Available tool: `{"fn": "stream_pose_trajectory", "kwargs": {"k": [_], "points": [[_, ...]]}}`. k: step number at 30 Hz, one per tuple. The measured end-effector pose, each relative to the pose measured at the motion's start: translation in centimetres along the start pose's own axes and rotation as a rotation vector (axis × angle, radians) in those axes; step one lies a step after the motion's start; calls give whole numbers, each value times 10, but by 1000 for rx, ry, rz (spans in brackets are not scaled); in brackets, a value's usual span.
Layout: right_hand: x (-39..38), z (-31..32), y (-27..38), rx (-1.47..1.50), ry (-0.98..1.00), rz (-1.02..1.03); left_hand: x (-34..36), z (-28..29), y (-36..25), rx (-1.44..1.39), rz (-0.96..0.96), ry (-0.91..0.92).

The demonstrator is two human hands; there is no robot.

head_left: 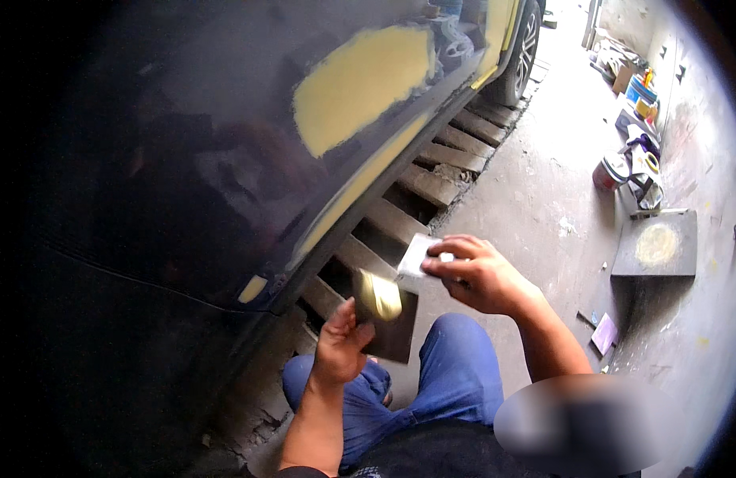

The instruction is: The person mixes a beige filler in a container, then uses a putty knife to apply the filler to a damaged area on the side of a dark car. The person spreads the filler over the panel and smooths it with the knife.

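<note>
Left hand (340,344) grips one flat, dark, square-cornered board (394,340) at its left edge, fingers curled; one lump of yellow paste (381,297) on top, blurred. Right hand (483,276) pinches one thin white scraper (414,256), fingers bent, nearly closed; scraper just beyond board's upper edge, contact unclear. Board and scraper above slats (396,221), between car (209,95) and knees (460,354). Car's lower edge bounds left side; concrete floor (527,215) runs right to wall (690,151). Car dark, at least three matte yellow patches (364,88): one broad, one long strip, one small. One wheel (522,68), far end.
</note>
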State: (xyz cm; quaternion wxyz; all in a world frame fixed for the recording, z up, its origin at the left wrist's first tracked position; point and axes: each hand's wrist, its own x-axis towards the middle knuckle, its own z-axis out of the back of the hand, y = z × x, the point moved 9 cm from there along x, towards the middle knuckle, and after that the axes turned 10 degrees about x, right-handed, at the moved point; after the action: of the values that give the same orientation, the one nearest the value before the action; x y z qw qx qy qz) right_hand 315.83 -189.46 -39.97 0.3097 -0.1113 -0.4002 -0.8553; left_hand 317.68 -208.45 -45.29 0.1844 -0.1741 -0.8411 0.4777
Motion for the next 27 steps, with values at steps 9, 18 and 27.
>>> {"fn": "stream_pose_trajectory", "kwargs": {"k": [9,18,27], "points": [[2,-15,48,-156,-341,36,15,12,-7,102,48,-247],[-11,-60,-81,647,-380,-268,3,31,-42,1108,-302,-279],[70,-14,-218,1537,-638,-633,-23,72,16,170,135,-384]]}}
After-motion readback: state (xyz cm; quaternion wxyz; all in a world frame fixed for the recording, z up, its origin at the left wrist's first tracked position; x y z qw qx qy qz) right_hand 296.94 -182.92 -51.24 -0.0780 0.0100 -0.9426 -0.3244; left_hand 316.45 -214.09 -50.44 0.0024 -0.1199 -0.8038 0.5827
